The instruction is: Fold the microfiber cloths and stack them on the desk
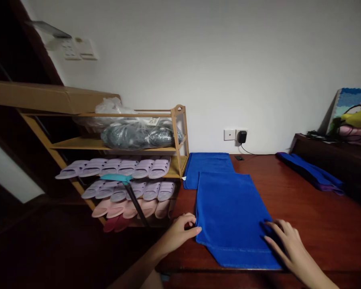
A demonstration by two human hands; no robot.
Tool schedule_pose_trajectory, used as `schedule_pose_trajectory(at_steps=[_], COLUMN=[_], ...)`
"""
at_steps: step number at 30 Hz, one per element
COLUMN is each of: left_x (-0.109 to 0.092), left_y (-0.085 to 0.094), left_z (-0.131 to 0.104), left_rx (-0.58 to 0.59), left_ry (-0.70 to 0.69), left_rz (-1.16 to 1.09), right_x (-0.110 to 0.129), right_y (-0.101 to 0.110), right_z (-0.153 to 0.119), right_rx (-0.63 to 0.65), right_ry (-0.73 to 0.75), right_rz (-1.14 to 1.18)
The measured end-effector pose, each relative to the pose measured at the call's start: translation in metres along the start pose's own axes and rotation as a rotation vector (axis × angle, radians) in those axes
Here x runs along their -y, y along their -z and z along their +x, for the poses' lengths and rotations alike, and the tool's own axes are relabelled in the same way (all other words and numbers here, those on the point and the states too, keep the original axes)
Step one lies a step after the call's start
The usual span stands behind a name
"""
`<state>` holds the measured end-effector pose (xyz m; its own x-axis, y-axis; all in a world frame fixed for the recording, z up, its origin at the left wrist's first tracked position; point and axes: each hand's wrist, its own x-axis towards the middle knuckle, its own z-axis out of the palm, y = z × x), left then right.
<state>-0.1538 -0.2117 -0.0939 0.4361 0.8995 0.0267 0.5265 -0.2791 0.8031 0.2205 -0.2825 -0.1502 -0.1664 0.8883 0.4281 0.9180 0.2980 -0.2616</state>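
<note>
A blue cloth (233,208) lies folded on the reddish-brown table (313,224), its lower layer sticking out past the upper one at the front. At its left edge is my left hand (185,230), thumb on top of the cloth and fingers curled at the side, pinching the edge. My right hand (285,241) rests at the right edge with fingers spread, fingertips on or just over the cloth. Behind, partly under the cloth, lies another folded blue cloth (210,160). More blue cloths with purple edges (313,172) lie in a strip at the right.
On the left a wooden rack (180,140) holds rows of slippers (144,168), plastic-wrapped items (138,134) and a cardboard box (48,98). A black plug (242,137) with a cable sits in the wall. A dark raised ledge (325,154) stands at the right.
</note>
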Motion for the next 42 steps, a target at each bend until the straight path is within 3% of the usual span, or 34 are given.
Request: schedule_pose_trajectory(at_steps=[3,8,12,14,16,18,21,26,31,37,42], left_x=[-0.004,-0.004,0.0,-0.002,-0.009,-0.016,-0.021,-0.013,-0.002,-0.001,-0.008], left_y=[-0.001,-0.002,0.004,0.007,0.009,0.01,0.009,0.007,0.003,0.005,0.014], left_z=[0.0,-0.005,-0.019,-0.027,-0.032,-0.035,-0.035,-0.031,-0.028,-0.027,-0.029], left_rx=[0.0,0.079,0.248,0.249,0.134,0.042,0.089,0.076,0.032,-0.034,-0.087], left_ry=[0.001,0.065,0.222,0.238,0.117,-0.121,-0.384,-0.445,-0.593,-0.655,-0.666], left_rz=[-0.138,-0.361,-0.356,-0.221,0.045,0.31,0.472,0.521,0.611,0.664,0.585], right_x=[0.002,0.008,0.006,0.001,-0.007,-0.015,-0.023,-0.03,-0.032,-0.032,-0.029], right_y=[0.003,0.008,0.011,0.013,0.015,0.017,0.019,0.02,0.016,0.008,0.02], right_z=[-0.02,-0.028,-0.03,-0.033,-0.035,-0.036,-0.034,-0.027,-0.031,-0.035,-0.032], right_rx=[-0.01,0.018,0.024,0.02,0.009,-0.003,-0.012,-0.036,-0.016,-0.155,-0.239], right_ry=[0.034,0.132,0.158,0.166,0.174,0.179,0.185,0.287,0.371,0.425,0.439], right_rz=[-0.027,-0.043,-0.038,-0.028,-0.025,-0.026,-0.011,-0.023,-0.189,-0.351,-0.349])
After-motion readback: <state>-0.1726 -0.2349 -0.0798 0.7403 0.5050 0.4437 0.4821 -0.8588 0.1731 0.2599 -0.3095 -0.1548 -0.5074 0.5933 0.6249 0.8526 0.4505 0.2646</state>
